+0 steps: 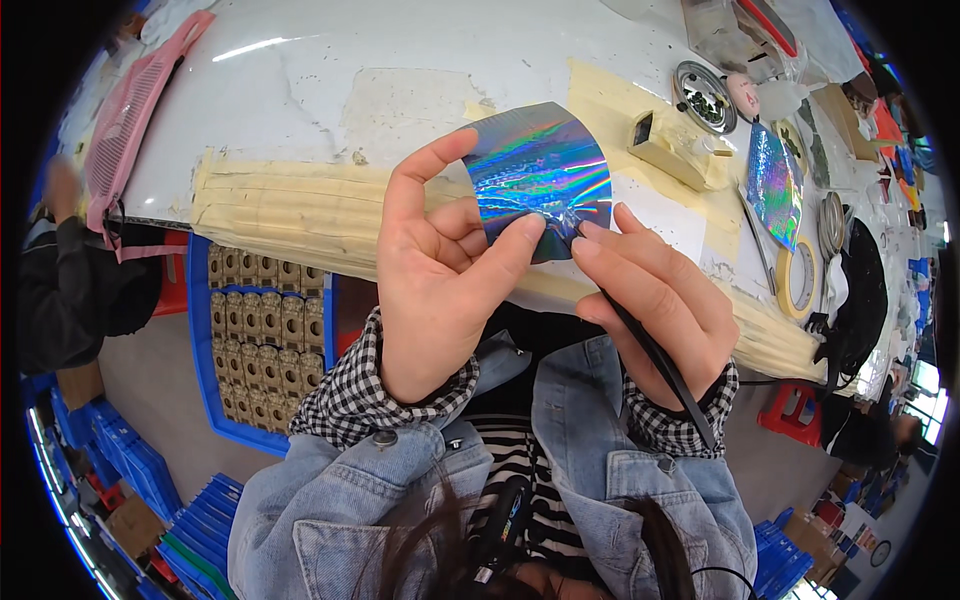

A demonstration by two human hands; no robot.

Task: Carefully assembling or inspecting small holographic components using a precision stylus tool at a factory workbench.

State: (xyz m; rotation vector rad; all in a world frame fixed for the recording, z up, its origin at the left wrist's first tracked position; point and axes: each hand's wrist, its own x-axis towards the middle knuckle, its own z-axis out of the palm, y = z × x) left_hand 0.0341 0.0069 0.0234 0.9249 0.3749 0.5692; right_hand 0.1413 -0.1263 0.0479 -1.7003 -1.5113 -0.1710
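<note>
My left hand grips a shiny rainbow holographic sheet by its lower edge, thumb in front and index finger curled at its left side. The sheet is held up over the taped front edge of the table and bows slightly. My right hand is closed around slim black tweezers. Their tips meet the sheet's lower edge beside my left thumb. Whether anything tiny sits between the tips is too small to tell.
A small tape-covered box, a round tin of small dark pieces, another holographic sheet and a tape roll lie to the right. A blue crate of metal-looking parts stands below left. A pink basket and another person's arm are far left.
</note>
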